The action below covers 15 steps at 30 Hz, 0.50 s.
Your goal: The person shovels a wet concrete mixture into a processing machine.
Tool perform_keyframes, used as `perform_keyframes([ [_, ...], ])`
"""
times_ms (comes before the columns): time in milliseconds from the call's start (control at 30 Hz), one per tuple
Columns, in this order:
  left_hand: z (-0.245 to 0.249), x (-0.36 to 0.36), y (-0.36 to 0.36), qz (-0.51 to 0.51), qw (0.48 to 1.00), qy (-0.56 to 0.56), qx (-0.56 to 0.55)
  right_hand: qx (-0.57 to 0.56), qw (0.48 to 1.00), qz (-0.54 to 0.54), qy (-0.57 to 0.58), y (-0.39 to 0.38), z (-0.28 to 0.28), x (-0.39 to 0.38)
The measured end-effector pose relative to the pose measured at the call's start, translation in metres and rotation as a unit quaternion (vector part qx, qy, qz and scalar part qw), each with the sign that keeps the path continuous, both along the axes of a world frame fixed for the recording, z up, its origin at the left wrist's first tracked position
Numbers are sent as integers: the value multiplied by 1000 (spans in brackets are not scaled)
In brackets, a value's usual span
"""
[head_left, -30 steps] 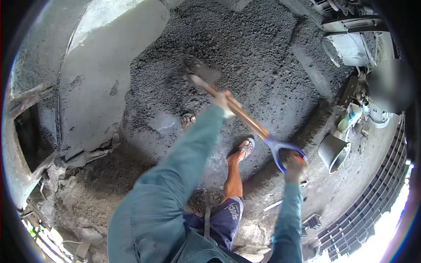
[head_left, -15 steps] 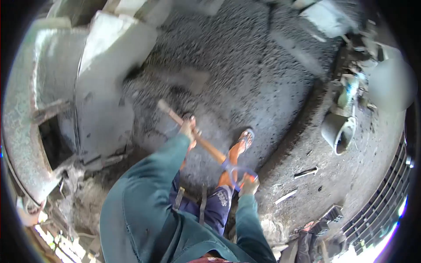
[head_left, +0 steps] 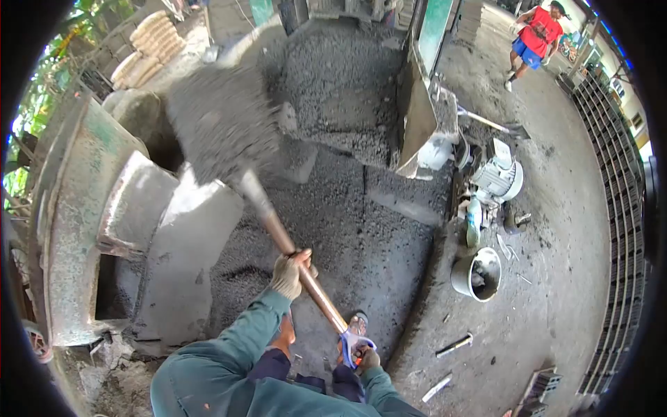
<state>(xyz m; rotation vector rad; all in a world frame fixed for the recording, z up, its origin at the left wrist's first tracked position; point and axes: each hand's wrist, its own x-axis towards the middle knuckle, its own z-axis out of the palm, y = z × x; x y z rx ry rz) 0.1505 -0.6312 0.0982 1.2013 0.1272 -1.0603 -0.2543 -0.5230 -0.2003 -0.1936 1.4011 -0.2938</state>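
Note:
My gloved left hand (head_left: 287, 275) is wrapped round the wooden shaft of a shovel (head_left: 316, 293), partway along it. At the shaft's lower end my right hand (head_left: 368, 360) grips the purple D-shaped handle, close to my legs. The shovel's blade is raised at the upper left, hidden under a large heap of dark gravelly mix (head_left: 221, 121) that is smeared by motion. This heap hangs beside the opening of a rusty, pale green metal machine (head_left: 90, 229).
Loose dark mix (head_left: 340, 76) fills a bay ahead. On the right are a motor (head_left: 497, 179), a green bottle (head_left: 474, 222), a bucket (head_left: 461, 276), a hammer (head_left: 455, 345) and another shovel (head_left: 486, 121). A person in a red shirt (head_left: 542, 29) stands at the upper right.
The view has tilted up. The shovel has swung up and forward, and its loaded blade now shows at the upper left. Both hands remain on it.

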Motion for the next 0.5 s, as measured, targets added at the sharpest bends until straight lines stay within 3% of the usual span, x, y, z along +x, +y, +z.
perform_keyframes([
  [67, 34, 8, -24, 8, 996, -87, -10, 99, 991, 68, -62, -66, 140, 61],
  [100, 25, 13, -27, 13, 996, -83, 12, 46, 997, 62, -29, -74, 126, 51],
  [200, -20, 0, 1, 47, 995, 84, -39, -85, 994, 27, 56, -84, 95, -5],
  [300, -56, -68, 21, 117, 944, 308, 9, -153, 976, 2, 157, -97, 163, -53],
  [333, -106, -89, 33, 119, 929, 351, 12, -141, 986, -68, 65, -90, 140, -103],
  [400, -195, -153, 55, 121, 918, 371, 66, -203, 928, 11, 313, -86, 200, -124],
  [433, -255, -210, 62, 104, 861, 486, 110, -207, 893, 45, 398, -81, 229, -137],
  [467, -265, -240, 58, 105, 851, 492, 152, -218, 869, 56, 441, -80, 248, -139],
  [500, -272, -259, 57, 122, 796, 569, 165, -240, 864, 64, 438, -77, 255, -149],
])
